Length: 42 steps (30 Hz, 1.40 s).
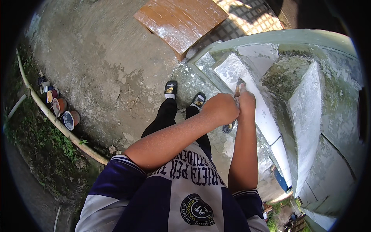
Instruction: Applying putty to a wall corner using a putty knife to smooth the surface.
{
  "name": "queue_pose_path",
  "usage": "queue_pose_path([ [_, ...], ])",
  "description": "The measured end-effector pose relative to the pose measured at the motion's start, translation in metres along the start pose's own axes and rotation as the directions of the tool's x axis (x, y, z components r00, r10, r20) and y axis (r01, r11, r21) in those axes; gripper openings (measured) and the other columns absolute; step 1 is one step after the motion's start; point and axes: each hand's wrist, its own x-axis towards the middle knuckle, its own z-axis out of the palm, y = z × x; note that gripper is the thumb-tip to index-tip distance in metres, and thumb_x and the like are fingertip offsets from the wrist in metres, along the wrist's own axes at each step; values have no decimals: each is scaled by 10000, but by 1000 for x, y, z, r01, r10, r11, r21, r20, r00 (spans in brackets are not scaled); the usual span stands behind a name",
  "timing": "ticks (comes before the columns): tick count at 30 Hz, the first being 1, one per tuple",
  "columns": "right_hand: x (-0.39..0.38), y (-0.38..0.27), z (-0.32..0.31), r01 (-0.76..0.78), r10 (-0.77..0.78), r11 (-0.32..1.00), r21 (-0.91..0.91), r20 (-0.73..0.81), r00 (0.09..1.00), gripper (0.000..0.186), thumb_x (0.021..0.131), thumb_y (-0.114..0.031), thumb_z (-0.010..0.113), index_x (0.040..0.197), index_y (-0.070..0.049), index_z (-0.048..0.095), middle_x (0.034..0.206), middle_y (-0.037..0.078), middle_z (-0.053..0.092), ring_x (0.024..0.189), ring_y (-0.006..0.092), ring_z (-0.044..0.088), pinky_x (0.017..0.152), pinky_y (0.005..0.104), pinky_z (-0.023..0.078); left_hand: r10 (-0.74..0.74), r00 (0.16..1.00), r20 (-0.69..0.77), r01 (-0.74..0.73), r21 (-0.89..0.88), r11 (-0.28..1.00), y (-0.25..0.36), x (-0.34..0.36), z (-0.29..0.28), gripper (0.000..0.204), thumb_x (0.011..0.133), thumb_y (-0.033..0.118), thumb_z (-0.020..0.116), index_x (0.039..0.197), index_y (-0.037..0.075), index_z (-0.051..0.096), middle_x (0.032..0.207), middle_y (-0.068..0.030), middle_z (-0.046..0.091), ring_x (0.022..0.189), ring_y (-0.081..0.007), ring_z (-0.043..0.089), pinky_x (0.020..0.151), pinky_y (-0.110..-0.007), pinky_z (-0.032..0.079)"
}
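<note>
My hands are close together in front of the whitish concrete ledge (259,103). A small scraper (238,82) points up from between them, its narrow blade against the ledge's pale, flaking surface. My right hand (246,103) is closed on it, with the thumb lying along the tool near the blade. My left hand (222,109) is a fist pressed against the right one, apparently round the handle, which the fingers hide. Just below the fist shows a dark object (228,127), partly covered, whose kind I cannot make out.
A brown wooden table (185,23) with white dust stands ahead. Angled concrete fins (307,112) rise on the right. Far left, several buckets (71,120) line a pale pole (58,123) beside plants. My feet in black sandals (170,88) stand on worn concrete.
</note>
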Motion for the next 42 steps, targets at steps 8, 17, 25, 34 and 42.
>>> queue_pose_path([
  [8, 14, -11, 4, 165, -162, 980, -112, 37, 986, 447, 919, -391, 554, 770, 16, 660, 676, 90, 596, 574, 175, 518, 544, 350, 396, -1, 998, -63, 2, 19, 1000, 6, 18, -5, 353, 827, 254, 520, 804, -68, 660, 861, -286, 635, 897, -421, 619, 826, -469, 483],
  [17, 12, -27, 13, -30, 29, 996, -80, -10, 1000, 495, 946, -362, 556, 1232, 40, 515, 1157, 118, 569, 964, 191, 536, 841, 315, 438, 3, 995, -96, -7, -45, 999, 7, 20, -15, 351, 833, 249, 502, 843, -68, 652, 877, -290, 632, 879, -423, 620, 807, -463, 487],
  [25, 4, -25, 12, -34, 38, 960, -280, 9, 999, 485, 961, -371, 508, 1183, 60, 542, 1056, 135, 587, 862, 187, 546, 740, 315, 458, -69, 996, -48, 66, -53, 996, 10, 0, -17, 363, 827, 248, 504, 837, -84, 650, 866, -298, 631, 878, -425, 626, 789, -465, 498],
  [34, -5, 18, 13, -47, 55, 908, -417, 7, 998, 438, 954, -323, 485, 1048, 83, 617, 894, 194, 660, 752, 287, 604, 762, 362, 448, 35, 993, -110, -33, 22, 999, -24, -23, 0, 343, 876, 254, 487, 843, -65, 608, 842, -277, 633, 846, -433, 615, 774, -501, 477],
  [42, -13, 2, 21, -52, 78, 937, -347, 61, 995, 468, 938, -359, 495, 994, 83, 638, 964, 251, 650, 903, 351, 605, 810, 406, 441, -20, 997, -71, 25, 71, 997, -15, -22, -14, 350, 882, 260, 475, 873, -66, 604, 853, -293, 627, 865, -443, 607, 805, -495, 473],
])
